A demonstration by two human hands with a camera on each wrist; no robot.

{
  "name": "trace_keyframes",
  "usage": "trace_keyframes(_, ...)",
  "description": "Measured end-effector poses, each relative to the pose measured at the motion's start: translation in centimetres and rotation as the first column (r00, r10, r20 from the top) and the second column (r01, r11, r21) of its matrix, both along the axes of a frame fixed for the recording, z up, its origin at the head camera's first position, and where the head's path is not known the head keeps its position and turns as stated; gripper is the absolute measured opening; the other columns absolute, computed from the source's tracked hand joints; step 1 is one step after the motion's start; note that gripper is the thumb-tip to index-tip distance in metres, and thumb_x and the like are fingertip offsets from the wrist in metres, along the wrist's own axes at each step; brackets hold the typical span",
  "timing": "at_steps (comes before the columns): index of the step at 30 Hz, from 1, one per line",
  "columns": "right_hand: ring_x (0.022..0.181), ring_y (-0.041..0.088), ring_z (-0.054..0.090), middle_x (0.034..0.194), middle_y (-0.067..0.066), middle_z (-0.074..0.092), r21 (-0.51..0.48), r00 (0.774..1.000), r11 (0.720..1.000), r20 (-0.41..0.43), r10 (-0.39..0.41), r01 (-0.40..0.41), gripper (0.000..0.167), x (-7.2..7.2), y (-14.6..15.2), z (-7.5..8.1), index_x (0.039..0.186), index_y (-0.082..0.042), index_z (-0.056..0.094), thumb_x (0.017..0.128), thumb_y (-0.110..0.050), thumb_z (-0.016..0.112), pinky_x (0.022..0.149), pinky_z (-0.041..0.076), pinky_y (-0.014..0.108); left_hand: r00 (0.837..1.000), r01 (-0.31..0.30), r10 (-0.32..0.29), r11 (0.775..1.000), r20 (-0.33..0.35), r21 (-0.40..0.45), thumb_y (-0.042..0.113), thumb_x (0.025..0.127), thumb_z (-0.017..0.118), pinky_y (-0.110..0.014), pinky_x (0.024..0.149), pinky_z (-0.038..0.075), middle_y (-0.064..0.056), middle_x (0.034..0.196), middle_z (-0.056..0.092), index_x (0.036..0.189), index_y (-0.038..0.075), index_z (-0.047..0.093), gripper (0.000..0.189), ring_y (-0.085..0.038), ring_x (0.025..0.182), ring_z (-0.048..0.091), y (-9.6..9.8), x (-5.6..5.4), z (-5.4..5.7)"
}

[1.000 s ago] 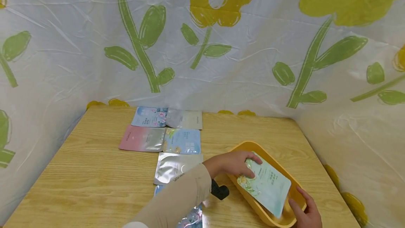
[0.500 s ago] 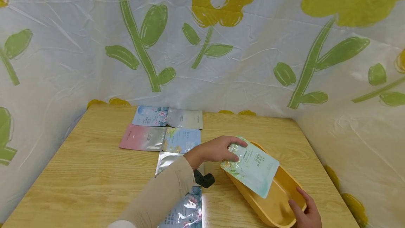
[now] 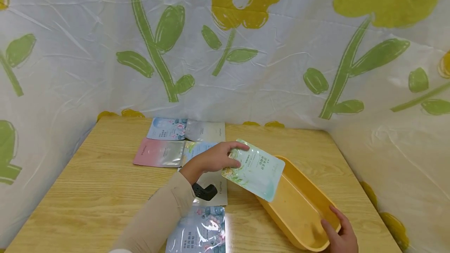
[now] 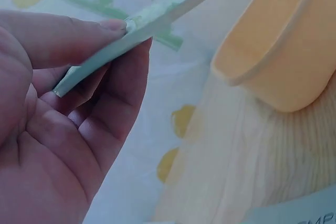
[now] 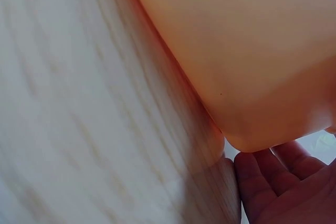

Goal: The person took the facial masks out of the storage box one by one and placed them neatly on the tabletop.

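My left hand (image 3: 212, 157) pinches a pale green face mask sachet (image 3: 260, 171) by its left end. In the left wrist view, the thumb lies on one face of the sachet (image 4: 142, 30) and the fingers back it from the other. The sachet is tilted above the table and overlaps the far left side of a yellow-orange plastic tray (image 3: 299, 202). My right hand (image 3: 340, 235) grips the tray's near right end, thumb over the rim inside and fingers outside. From the right wrist, those fingers (image 5: 254, 177) show against the tray's outer wall.
Several sachets lie in rows left of the tray: blue floral (image 3: 165, 128), grey (image 3: 205, 131), pink-silver (image 3: 158, 152), light blue (image 3: 197, 148), silver (image 3: 219, 194) and a nearer blue floral one (image 3: 200, 229). The left arm covers some. A flower-print sheet (image 3: 263, 89) encloses the wooden table (image 3: 88, 190).
My left hand has lifted the green sachet out of the tray and carried it left and away from me, over its side. The right hand and tray have stayed put.
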State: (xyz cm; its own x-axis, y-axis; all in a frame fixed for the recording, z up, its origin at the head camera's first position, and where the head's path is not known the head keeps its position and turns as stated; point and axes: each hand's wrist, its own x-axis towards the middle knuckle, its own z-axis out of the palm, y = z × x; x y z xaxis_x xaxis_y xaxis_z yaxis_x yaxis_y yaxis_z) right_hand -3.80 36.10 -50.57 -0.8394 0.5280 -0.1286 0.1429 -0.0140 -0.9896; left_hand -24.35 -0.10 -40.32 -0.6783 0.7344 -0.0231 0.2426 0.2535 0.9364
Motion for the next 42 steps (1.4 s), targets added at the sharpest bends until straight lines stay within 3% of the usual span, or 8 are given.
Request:
trace_keyframes(4,0.082,-0.004,0.060,0.098,-0.026,0.060,-0.025,1.000,1.000,-0.018,0.001,-0.001,0.046,0.0,-0.1,-0.1,0.123,-0.035,0.066,0.093,0.000,0.069,0.060,0.055,0.022,0.998,-0.032,0.031,0.999,0.046,0.036,0.008,0.095,0.065,-0.029,0.069,0.046,-0.007,0.142,0.053,0.145,0.014,0.052,0.052,-0.013,0.069,0.055,-1.5,-0.1,0.1)
trace_keyframes(9,0.082,-0.004,0.061,0.098,-0.024,0.062,-0.038,0.998,0.999,-0.069,0.015,-0.017,0.048,0.0,-0.2,-0.1,0.119,-0.036,0.068,0.094,0.005,0.064,0.060,0.055,0.021,0.984,-0.129,0.120,0.990,0.129,0.065,0.004,0.093,0.066,-0.030,0.068,0.053,-0.008,0.113,0.067,0.144,0.013,0.053,0.053,-0.016,0.080,0.065,-4.4,-0.5,-0.8)
trace_keyframes(19,0.079,-0.001,0.061,0.095,-0.023,0.062,-0.072,0.998,0.997,-0.056,-0.017,0.013,0.046,-0.2,-0.2,0.1,0.112,-0.038,0.070,0.092,0.003,0.068,0.056,0.055,0.024,0.964,-0.226,0.218,0.973,0.155,0.041,0.006,0.095,0.063,-0.032,0.066,0.054,-0.016,0.118,0.060,0.146,0.011,0.048,0.054,-0.020,0.078,0.064,-9.6,-1.1,-1.9)
trace_keyframes(27,0.075,0.002,0.063,0.092,-0.020,0.062,-0.094,0.999,0.995,-0.041,-0.035,0.031,0.049,-0.3,-0.3,0.0,0.110,-0.039,0.069,0.093,0.006,0.065,0.055,0.056,0.025,0.943,-0.333,0.333,0.943,0.010,-0.021,0.013,0.094,0.067,-0.030,0.066,0.045,-0.015,0.143,0.042,0.146,0.013,0.051,0.055,-0.028,0.087,0.050,-14.1,-0.4,-3.2)
trace_keyframes(31,0.074,0.001,0.063,0.092,-0.021,0.062,-0.084,0.999,0.996,-0.021,-0.038,0.036,0.050,-0.2,-0.2,-0.1,0.110,-0.040,0.068,0.093,0.006,0.064,0.055,0.055,0.025,0.932,-0.363,0.363,0.931,-0.015,-0.042,0.016,0.095,0.067,-0.029,0.066,0.045,-0.017,0.138,0.048,0.147,0.013,0.050,0.054,-0.040,0.097,0.049,-15.9,-0.2,-3.7)
trace_keyframes(34,0.075,0.000,0.063,0.092,-0.022,0.061,-0.070,0.999,0.997,-0.016,-0.029,0.027,0.048,-0.2,-0.2,-0.1,0.111,-0.040,0.067,0.093,0.004,0.065,0.055,0.055,0.025,0.924,-0.382,0.381,0.923,-0.032,-0.046,0.017,0.096,0.066,-0.031,0.060,0.044,-0.020,0.119,0.057,0.148,0.012,0.048,0.055,-0.051,0.074,0.041,-17.1,0.1,-4.0)
trace_keyframes(38,0.077,-0.001,0.062,0.094,-0.024,0.061,-0.049,1.000,0.999,-0.030,-0.010,0.008,0.045,-0.1,-0.2,0.0,0.114,-0.039,0.066,0.093,0.001,0.067,0.056,0.055,0.024,0.919,-0.393,0.392,0.919,-0.036,-0.023,0.015,0.098,0.065,-0.049,0.089,0.047,-0.024,0.141,0.046,0.149,0.005,0.045,0.056,-0.056,0.108,0.048,-18.7,0.5,-4.3)
trace_keyframes(42,0.079,-0.001,0.062,0.096,-0.023,0.061,-0.046,0.999,0.999,-0.045,0.011,-0.013,0.045,-0.1,-0.1,-0.1,0.117,-0.038,0.065,0.093,0.000,0.069,0.057,0.055,0.024,0.915,-0.404,0.404,0.915,-0.018,-0.009,0.014,0.098,0.064,-0.066,0.109,0.024,-0.023,0.162,0.012,0.149,0.001,0.043,0.056,-0.055,0.144,0.007,-20.1,1.0,-4.5)
